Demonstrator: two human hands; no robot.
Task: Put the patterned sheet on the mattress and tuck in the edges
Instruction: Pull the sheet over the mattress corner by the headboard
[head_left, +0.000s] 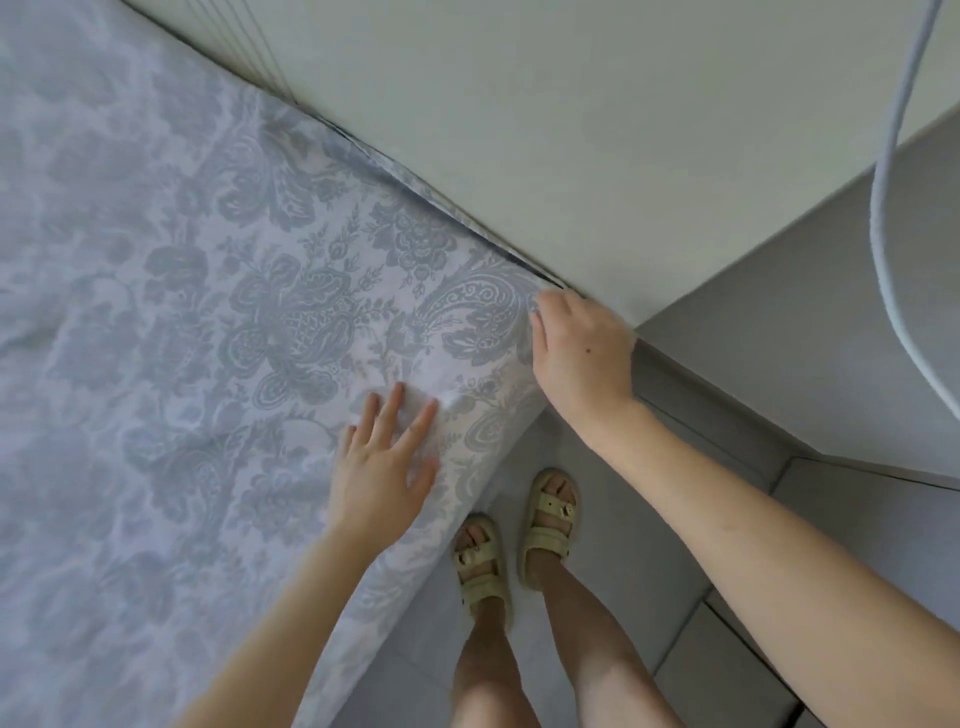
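The patterned sheet (218, 291), white with a grey-blue floral and paisley print, covers the mattress across the left of the view; the mattress itself is hidden under it. My left hand (387, 462) lies flat on the sheet near the bed's near edge, fingers straight and spread. My right hand (582, 353) is at the mattress corner by the wall, its fingers curled over the sheet's edge there. The sheet hangs down over the near side of the bed.
A pale wall (519, 130) runs along the far side of the mattress and meets its corner. My feet in pale yellow sandals (519, 540) stand on the grey tiled floor (779, 364) beside the bed. A white cable (893, 182) hangs at the right.
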